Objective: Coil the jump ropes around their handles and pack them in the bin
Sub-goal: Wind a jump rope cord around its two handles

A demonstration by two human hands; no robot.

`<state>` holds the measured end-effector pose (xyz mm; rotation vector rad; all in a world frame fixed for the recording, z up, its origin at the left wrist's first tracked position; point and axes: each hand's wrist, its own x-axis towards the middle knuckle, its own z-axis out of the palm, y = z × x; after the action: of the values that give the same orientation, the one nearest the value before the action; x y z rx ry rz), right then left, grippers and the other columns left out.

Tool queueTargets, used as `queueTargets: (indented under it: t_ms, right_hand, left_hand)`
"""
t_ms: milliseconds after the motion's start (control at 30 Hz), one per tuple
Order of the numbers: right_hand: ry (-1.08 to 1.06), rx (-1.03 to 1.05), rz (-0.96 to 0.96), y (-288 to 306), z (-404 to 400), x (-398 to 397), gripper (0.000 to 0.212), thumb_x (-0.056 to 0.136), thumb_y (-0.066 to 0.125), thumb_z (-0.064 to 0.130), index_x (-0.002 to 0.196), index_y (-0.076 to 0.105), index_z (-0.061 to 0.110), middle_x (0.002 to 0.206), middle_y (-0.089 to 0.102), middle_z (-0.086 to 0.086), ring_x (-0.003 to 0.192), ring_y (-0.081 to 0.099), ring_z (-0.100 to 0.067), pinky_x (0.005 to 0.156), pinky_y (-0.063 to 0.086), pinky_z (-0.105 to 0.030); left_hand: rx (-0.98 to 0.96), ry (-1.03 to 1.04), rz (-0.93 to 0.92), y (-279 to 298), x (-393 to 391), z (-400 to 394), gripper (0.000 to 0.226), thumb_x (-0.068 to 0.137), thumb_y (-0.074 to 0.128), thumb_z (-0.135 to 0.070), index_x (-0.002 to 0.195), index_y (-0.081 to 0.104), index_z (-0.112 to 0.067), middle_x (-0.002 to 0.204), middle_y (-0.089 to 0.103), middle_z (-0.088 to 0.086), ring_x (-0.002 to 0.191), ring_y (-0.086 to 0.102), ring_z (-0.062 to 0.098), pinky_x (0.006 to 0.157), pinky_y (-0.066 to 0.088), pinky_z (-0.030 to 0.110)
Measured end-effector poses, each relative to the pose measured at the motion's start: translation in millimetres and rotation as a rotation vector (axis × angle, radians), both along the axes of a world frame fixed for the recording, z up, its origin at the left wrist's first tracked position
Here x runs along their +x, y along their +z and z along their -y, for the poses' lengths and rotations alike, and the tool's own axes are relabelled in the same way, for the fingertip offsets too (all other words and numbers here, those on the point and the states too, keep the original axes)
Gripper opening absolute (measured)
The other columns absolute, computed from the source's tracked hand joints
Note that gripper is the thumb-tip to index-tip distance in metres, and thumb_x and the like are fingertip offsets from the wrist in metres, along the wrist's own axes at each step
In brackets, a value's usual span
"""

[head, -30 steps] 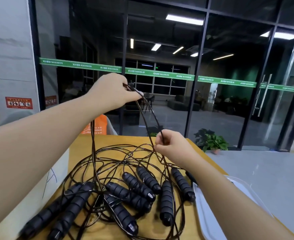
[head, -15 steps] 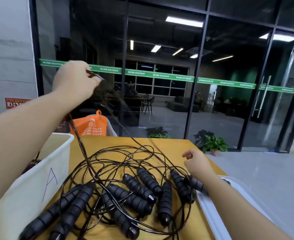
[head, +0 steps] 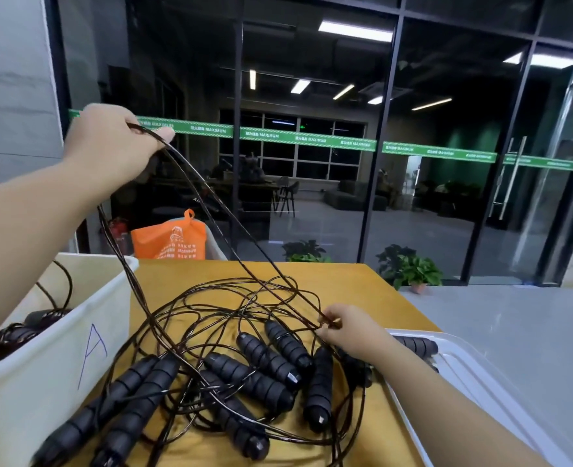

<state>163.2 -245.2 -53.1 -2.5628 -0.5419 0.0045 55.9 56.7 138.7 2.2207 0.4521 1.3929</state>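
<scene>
A tangle of thin dark jump-rope cords [head: 231,308] and several black ribbed handles [head: 268,358] lies on the yellow table [head: 345,278]. My left hand [head: 113,143] is raised high at the left and pinches a loop of cord, which runs taut down to the pile. My right hand [head: 349,326] is low at the pile's right edge and pinches the same cord near the table. The white bin [head: 59,358] marked "A" stands at the left, with coiled ropes [head: 19,332] inside.
A white lid or tray [head: 474,375] lies at the table's right edge, with one black handle [head: 416,345] resting on it. An orange bag [head: 170,241] sits beyond the table's far side. Potted plants [head: 410,267] and a glass wall stand behind.
My left hand swung left with the cord loop, then partway back right. My right hand let go, dropped to the pile's right edge, and now pinches the cord there.
</scene>
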Motion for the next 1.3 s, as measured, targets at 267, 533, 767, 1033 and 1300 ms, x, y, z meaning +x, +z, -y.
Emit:
queueTargets:
  t_ms: [267,533,767,1033,1300]
  right_hand:
    - [0.049,0.19,0.005,2,13,4,0.015,0.096,0.055,0.037,0.088,0.064,0.028,0.076,0.063,0.007,0.067,0.055,-0.01,0.057,0.041,-0.018]
    - [0.058,0.362,0.205,64,23,7,0.024,0.1,0.049,0.028,0.085,0.068,0.027,0.066,0.057,0.005,0.057,0.048,-0.011,0.055,0.04,-0.023]
    - [0.261,0.003,0.079,85,15,-15,0.014,0.085,0.068,0.045,0.087,0.069,0.031,0.064,0.054,0.013,0.053,0.045,0.001,0.055,0.037,-0.016]
    - [0.279,-0.601,0.12,48,-32,-24,0.034,0.087,0.065,0.044,0.107,0.069,0.017,0.089,0.064,0.002,0.08,0.056,-0.017,0.053,0.038,-0.023]
    - [0.181,-0.485,0.281,91,-15,-19,0.034,0.093,0.056,0.049,0.102,0.072,0.021,0.07,0.061,0.008,0.064,0.053,-0.009,0.061,0.048,-0.025]
  left_hand:
    - [-0.172,0.02,0.04,5,-2,-18,0.05,0.08,0.066,-0.054,0.062,0.049,-0.01,0.062,0.045,0.011,0.066,0.043,0.027,0.057,0.031,0.03]
    - [-0.14,-0.059,0.013,-6,6,-16,0.05,0.076,0.065,-0.061,0.067,0.056,-0.013,0.068,0.054,0.007,0.071,0.051,0.027,0.068,0.042,0.036]
    - [-0.171,-0.081,0.034,1,1,-10,0.052,0.08,0.065,-0.055,0.057,0.04,-0.016,0.055,0.037,0.005,0.05,0.032,0.022,0.05,0.025,0.027]
    - [-0.144,-0.06,0.035,6,-5,-5,0.051,0.08,0.066,-0.054,0.058,0.042,-0.014,0.055,0.036,0.006,0.05,0.031,0.023,0.049,0.023,0.027]
    - [-0.109,-0.048,0.033,4,-8,-11,0.049,0.078,0.065,-0.058,0.062,0.049,-0.014,0.058,0.043,0.006,0.055,0.039,0.024,0.053,0.03,0.028]
